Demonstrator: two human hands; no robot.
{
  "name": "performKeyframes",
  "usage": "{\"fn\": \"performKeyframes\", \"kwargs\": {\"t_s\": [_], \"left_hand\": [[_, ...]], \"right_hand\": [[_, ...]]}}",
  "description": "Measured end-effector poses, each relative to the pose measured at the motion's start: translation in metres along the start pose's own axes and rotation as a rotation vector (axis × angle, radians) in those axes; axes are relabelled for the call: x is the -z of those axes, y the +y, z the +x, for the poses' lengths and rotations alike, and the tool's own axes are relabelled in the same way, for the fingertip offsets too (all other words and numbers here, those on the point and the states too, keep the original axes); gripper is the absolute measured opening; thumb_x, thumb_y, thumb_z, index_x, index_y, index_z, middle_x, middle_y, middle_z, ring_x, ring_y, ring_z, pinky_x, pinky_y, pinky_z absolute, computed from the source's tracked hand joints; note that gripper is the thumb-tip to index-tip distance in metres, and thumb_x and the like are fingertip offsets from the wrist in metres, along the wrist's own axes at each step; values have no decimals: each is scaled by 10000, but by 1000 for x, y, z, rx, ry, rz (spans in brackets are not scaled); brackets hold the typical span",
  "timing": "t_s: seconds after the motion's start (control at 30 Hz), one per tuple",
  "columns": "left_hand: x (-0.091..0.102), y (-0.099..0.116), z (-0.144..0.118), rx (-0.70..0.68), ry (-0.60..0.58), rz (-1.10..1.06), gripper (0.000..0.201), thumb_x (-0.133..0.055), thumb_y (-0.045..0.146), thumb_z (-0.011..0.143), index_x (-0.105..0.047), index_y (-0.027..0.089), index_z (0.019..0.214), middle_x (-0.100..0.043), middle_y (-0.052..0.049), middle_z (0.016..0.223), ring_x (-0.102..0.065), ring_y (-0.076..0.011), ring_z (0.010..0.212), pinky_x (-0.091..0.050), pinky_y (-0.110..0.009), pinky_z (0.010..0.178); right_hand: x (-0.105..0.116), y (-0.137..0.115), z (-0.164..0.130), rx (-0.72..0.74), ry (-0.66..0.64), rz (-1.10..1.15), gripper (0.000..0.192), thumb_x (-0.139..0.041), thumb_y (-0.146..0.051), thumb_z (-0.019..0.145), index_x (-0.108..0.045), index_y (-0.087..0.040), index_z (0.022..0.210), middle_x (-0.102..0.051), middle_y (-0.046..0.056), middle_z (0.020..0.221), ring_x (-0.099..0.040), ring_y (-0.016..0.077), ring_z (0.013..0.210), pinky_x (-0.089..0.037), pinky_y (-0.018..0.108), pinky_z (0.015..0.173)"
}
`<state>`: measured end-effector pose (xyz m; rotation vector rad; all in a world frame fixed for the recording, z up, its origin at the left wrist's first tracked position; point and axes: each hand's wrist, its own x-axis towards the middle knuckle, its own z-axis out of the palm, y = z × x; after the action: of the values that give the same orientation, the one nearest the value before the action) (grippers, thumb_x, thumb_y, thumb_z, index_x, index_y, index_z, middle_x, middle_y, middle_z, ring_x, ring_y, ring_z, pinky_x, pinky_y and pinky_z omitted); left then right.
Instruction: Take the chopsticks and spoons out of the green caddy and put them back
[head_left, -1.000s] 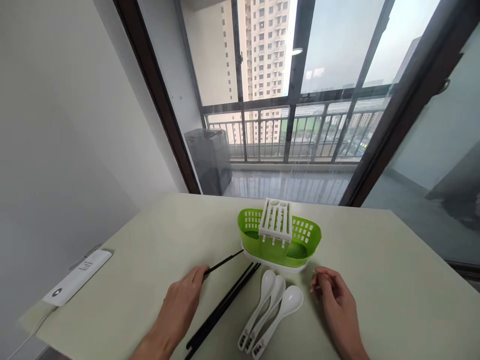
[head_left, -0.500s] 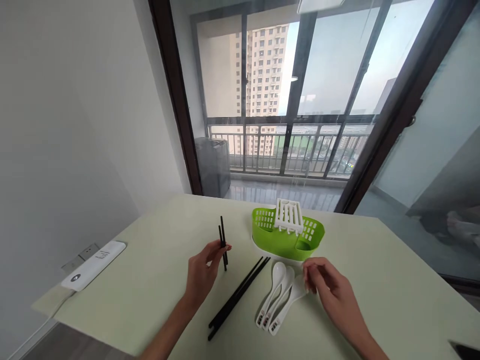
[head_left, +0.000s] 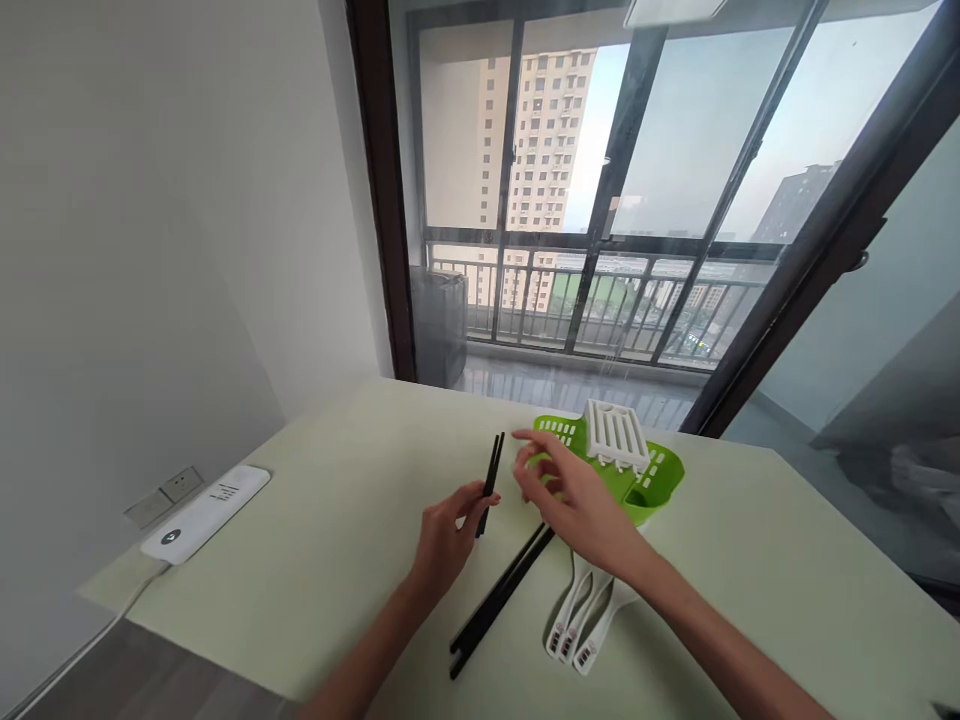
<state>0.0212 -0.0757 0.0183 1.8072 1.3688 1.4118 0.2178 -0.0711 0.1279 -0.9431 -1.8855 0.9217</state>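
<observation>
No readable writing; marks on the white spoons' handles too small. My left hand pinches two thin black chopsticks, upright above the table. My right hand, fingers spread, hovers just beside them, before the green basket.

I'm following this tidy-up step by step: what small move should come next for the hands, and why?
Probably the right hand should close on the upper end of the pair of black chopsticks. The left hand holds them nearly upright by their lower part, the right hand's open fingers hover just beside them, and the green basket stands close behind.
</observation>
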Motion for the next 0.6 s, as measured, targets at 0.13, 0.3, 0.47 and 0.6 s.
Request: {"fn": "performKeyframes", "kwargs": {"t_s": [0.13,0.3,0.47,0.6], "left_hand": [[0,-9,-2,22,-3,-17,270,-575,437,985,-691,237,1124,-817,-34,1035,-787,-231,963,-607,-339,926],[3,-14,-2,32,-47,-35,295,-566,461,985,-700,242,1132,-817,-35,1033,-783,-235,980,-597,-346,947],[3,-13,4,47,-125,-56,273,-579,447,980,-739,259,1098,-820,-12,1013,-781,-220,960,-584,-320,943],[7,-23,12,58,-307,-37,314,-567,471,978,-783,247,935,-819,-20,905,-774,-198,858,-594,-281,824]], "right_hand": [[-6,-11,20,120,-27,-224,319,-510,-420,1017,-574,-253,1281,-677,41,1046,-651,164,818,-525,293,689],[-11,-21,33,167,28,-397,227,-471,-410,1038,-619,-239,1021,-712,23,879,-629,166,710,-479,307,666],[-1,-23,37,175,17,-525,225,-471,-379,1035,-594,-238,911,-710,0,762,-643,172,666,-449,309,667],[39,-31,39,134,82,-479,291,-488,-454,1026,-620,-226,905,-701,-5,677,-640,162,587,-462,296,608]]}}
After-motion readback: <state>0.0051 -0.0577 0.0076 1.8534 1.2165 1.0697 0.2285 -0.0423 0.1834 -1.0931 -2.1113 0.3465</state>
